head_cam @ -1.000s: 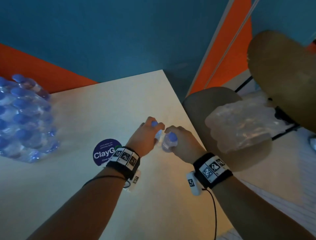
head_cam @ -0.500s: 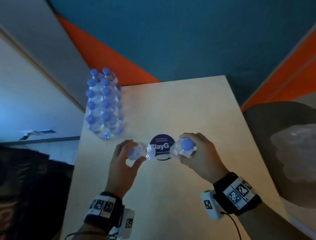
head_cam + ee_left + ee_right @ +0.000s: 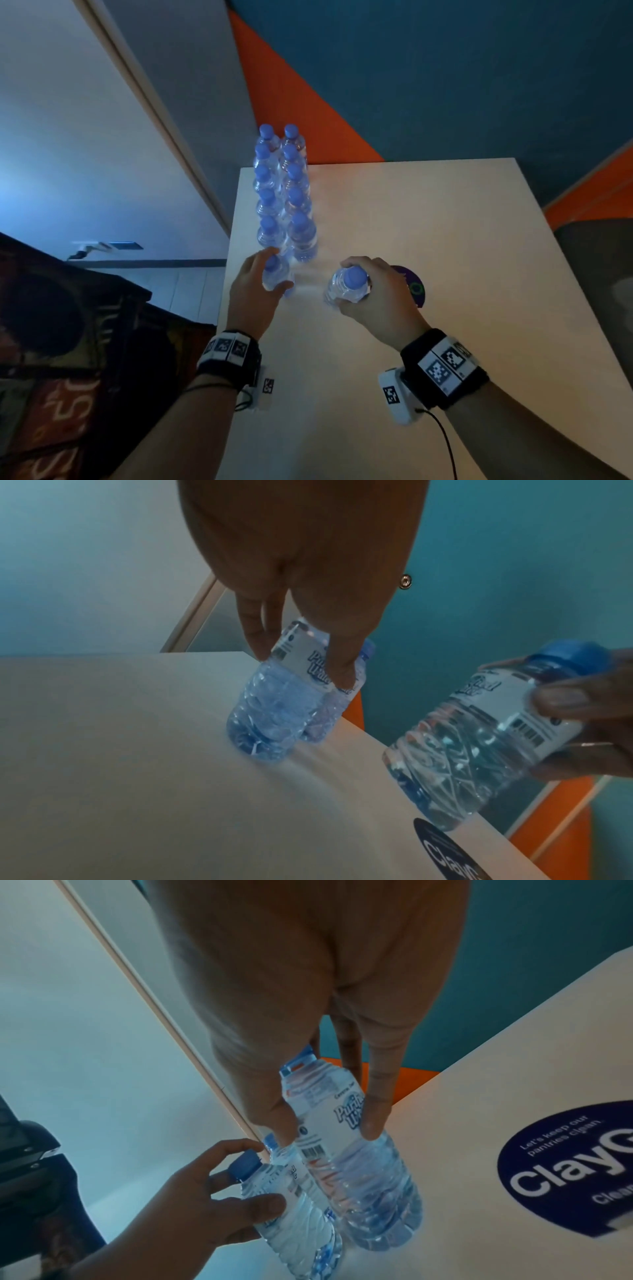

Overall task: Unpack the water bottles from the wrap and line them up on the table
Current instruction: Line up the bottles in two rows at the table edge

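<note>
Bottles, 1 gripped in each hand: left hand [image 3: 255,294] seats its bottle [image 3: 276,277] at the double row [image 3: 284,192] end on the worktop [image 3: 445,240]; right hand [image 3: 375,298] grips its bottle [image 3: 349,286], likely for the neighbouring slot.

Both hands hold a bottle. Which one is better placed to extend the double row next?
Left, probably. The left hand grips its bottle right at the near end of the double row; the right hand has its bottle off to the side, near the round sticker.

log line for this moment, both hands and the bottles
left hand: grips bottle at row end | right hand: holds second bottle | double row: standing
</note>
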A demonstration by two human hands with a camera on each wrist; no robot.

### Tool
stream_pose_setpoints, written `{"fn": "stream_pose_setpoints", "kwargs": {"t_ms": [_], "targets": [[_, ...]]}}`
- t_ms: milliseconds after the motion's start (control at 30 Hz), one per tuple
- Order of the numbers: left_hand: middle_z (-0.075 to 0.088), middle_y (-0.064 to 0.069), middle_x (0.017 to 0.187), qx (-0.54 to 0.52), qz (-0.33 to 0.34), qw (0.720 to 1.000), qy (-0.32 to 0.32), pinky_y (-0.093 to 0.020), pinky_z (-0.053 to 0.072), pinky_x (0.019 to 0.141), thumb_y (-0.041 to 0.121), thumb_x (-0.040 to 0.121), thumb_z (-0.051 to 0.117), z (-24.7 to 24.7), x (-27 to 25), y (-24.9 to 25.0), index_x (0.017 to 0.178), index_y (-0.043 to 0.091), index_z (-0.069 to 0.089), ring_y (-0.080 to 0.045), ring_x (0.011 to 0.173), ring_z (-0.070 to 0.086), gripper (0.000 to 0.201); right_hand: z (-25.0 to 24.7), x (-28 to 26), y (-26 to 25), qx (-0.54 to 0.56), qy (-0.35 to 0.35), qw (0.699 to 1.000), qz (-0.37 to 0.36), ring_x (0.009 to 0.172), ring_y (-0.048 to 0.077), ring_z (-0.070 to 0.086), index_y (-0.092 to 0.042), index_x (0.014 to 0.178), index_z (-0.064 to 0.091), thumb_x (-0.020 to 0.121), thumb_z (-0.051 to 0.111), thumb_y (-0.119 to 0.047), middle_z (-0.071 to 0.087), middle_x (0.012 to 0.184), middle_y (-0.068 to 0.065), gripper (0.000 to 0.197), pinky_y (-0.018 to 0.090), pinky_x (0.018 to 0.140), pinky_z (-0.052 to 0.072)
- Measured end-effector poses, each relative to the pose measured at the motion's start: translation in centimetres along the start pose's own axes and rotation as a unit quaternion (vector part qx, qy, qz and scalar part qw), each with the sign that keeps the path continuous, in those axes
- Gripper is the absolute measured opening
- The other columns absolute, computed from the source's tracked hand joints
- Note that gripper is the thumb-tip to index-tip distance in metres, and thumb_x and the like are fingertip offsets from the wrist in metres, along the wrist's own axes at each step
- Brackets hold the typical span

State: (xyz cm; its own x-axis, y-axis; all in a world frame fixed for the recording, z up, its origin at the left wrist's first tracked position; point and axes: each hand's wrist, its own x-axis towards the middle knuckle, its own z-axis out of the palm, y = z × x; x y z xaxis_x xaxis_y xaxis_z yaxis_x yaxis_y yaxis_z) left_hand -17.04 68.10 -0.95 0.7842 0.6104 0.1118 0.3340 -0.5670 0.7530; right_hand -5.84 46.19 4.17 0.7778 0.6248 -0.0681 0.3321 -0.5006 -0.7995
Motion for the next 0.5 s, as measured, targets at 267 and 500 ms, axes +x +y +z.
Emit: {"fn": "stream_pose_setpoints", "kwargs": {"t_ms": [267, 500], "targets": [[0.055, 0.001, 0.128, 0.006, 0.015, 1.000, -0.007, -0.039, 0.058, 0.087, 0.014, 0.072, 0.087, -0.2, 1.5, -0.5, 0.137, 0.027, 0.059, -0.022, 0.107, 0.064, 0.072, 1.2, -1.1, -0.7, -0.016, 0.018, 0.999, 0.023, 0.107, 0.017, 0.063, -0.024, 0.122, 0.067, 0.069, 0.093, -0.022, 0.064, 0.120, 0.001, 0.059, 0.031, 0.098, 0.049], [0.050, -0.001, 0.137, 0.012, 0.006, 1.000, 0.022, -0.032, 0.053, 0.094, 0.026, 0.068, 0.095, -2.3, -0.4, -1.9, 0.146, 0.025, 0.049, -0.021, 0.119, 0.059, 0.091, 2.5, 0.6, -2.0, -0.030, 0.001, 0.999, 0.020, 0.100, 0.019, 0.063, -0.024, 0.120, 0.068, 0.068, 0.092, -0.022, 0.065, 0.113, 0.002, 0.057, 0.017, 0.083, 0.043]]}}
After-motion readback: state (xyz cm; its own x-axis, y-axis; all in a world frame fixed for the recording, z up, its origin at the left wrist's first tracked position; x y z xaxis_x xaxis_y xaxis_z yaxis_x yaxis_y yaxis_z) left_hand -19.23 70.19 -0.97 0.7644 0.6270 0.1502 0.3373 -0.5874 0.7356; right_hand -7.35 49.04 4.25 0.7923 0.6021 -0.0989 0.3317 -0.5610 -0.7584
